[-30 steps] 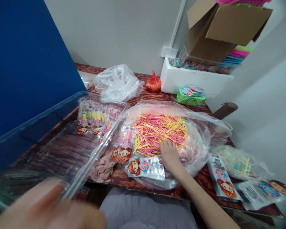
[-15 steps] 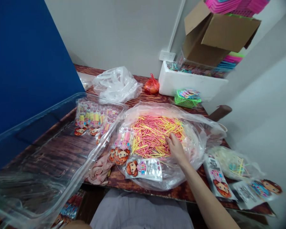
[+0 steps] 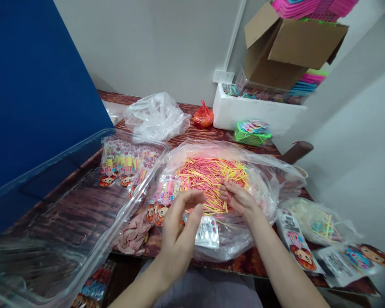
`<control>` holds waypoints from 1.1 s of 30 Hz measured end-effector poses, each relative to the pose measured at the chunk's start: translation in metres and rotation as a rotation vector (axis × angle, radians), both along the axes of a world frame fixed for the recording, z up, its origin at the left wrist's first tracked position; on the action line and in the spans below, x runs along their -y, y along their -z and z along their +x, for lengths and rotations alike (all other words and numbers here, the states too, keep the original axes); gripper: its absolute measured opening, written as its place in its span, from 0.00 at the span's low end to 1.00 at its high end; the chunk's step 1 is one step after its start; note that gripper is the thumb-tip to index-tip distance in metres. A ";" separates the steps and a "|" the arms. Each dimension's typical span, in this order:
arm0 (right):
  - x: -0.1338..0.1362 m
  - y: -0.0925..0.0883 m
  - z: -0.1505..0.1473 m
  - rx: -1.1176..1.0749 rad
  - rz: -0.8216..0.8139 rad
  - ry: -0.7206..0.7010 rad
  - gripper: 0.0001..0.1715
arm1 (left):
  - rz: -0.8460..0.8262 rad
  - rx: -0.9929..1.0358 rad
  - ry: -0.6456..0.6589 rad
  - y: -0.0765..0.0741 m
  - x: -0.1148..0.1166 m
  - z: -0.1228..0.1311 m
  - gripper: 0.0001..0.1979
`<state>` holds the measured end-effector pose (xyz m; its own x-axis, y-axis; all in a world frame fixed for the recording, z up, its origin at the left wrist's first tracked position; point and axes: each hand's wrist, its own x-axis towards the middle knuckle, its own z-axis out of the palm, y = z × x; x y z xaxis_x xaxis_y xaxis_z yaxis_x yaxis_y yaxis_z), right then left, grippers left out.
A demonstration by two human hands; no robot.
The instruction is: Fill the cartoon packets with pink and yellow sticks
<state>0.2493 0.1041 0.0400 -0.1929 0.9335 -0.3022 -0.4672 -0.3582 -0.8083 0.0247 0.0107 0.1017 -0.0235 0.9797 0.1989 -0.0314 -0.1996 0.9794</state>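
Observation:
A heap of thin pink and yellow sticks (image 3: 200, 173) lies in an open clear plastic bag (image 3: 266, 188) on the table. At the heap's right side, my right hand (image 3: 239, 197) has its fingers closed on a few pink sticks (image 3: 223, 182). My left hand (image 3: 179, 233) is open, thumb and fingers curved apart and holding nothing. It hovers over a silver printed packet (image 3: 208, 233) and hides part of it. Left of the heap, filled stick packets (image 3: 166, 192) overlap, partly behind my left hand.
A large clear plastic bin (image 3: 115, 233) at left has more filled packets (image 3: 126, 164) behind its wall. A pink cloth (image 3: 134, 233) lies beside it. Printed packets (image 3: 297, 241) are at right. Farther back are a crumpled bag (image 3: 157, 115), green basket (image 3: 252, 136) and white foam box (image 3: 259, 110).
My left hand has come up from the bottom edge to over the silver packet. The right hand has turned and shifted slightly, now with pink sticks in its fingers.

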 end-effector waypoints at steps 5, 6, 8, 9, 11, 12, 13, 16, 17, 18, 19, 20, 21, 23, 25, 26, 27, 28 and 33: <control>0.002 0.010 -0.007 -0.155 -0.083 -0.033 0.12 | -0.224 -0.020 0.125 0.055 -0.038 0.024 0.12; 0.002 0.012 -0.009 -0.176 -0.096 -0.032 0.11 | -0.232 -0.057 0.141 0.062 -0.043 0.027 0.13; 0.003 0.014 -0.014 -0.220 -0.113 -0.007 0.10 | -0.231 -0.158 0.182 0.071 -0.047 0.034 0.14; 0.003 0.014 -0.016 -0.245 -0.117 0.016 0.09 | -0.223 -0.214 0.201 0.072 -0.048 0.037 0.15; 0.002 0.015 -0.023 -0.293 -0.120 0.073 0.07 | -0.192 -0.315 0.233 0.072 -0.048 0.043 0.16; 0.001 0.015 -0.026 -0.315 -0.119 0.104 0.07 | -0.168 -0.361 0.246 0.071 -0.048 0.046 0.16; 0.000 0.014 -0.029 -0.334 -0.118 0.134 0.06 | -0.145 -0.404 0.256 0.071 -0.049 0.048 0.15; -0.004 0.011 -0.033 -0.377 -0.109 0.226 0.05 | -0.140 -0.477 0.312 0.073 -0.051 0.053 0.10; -0.005 0.010 -0.032 -0.388 -0.103 0.257 0.05 | -0.167 -0.466 0.337 0.074 -0.052 0.052 0.12; -0.005 0.009 -0.030 -0.396 -0.097 0.289 0.06 | -0.197 -0.440 0.361 0.075 -0.053 0.051 0.13; -0.005 0.008 -0.028 -0.402 -0.090 0.323 0.07 | -0.226 -0.407 0.377 0.077 -0.054 0.050 0.15; -0.005 0.008 -0.025 -0.405 -0.084 0.357 0.07 | -0.251 -0.375 0.383 0.078 -0.054 0.048 0.17; -0.004 0.008 -0.024 -0.403 -0.079 0.392 0.08 | -0.271 -0.350 0.375 0.080 -0.054 0.046 0.17; 0.000 0.010 -0.022 -0.391 -0.084 0.445 0.09 | -0.300 -0.315 0.350 0.081 -0.054 0.043 0.18; 0.003 0.014 -0.022 -0.375 -0.107 0.477 0.09 | -0.327 -0.281 0.330 0.081 -0.052 0.042 0.18; 0.004 0.016 -0.021 -0.371 -0.123 0.487 0.09 | -0.344 -0.261 0.339 0.081 -0.050 0.042 0.18; 0.004 0.017 -0.021 -0.369 -0.137 0.498 0.09 | -0.369 -0.233 0.370 0.079 -0.048 0.042 0.18; 0.004 0.018 -0.019 -0.369 -0.149 0.509 0.10 | -0.403 -0.195 0.422 0.078 -0.045 0.042 0.19; 0.006 0.020 -0.019 -0.365 -0.162 0.539 0.10 | -0.478 -0.058 0.490 0.070 -0.038 0.037 0.21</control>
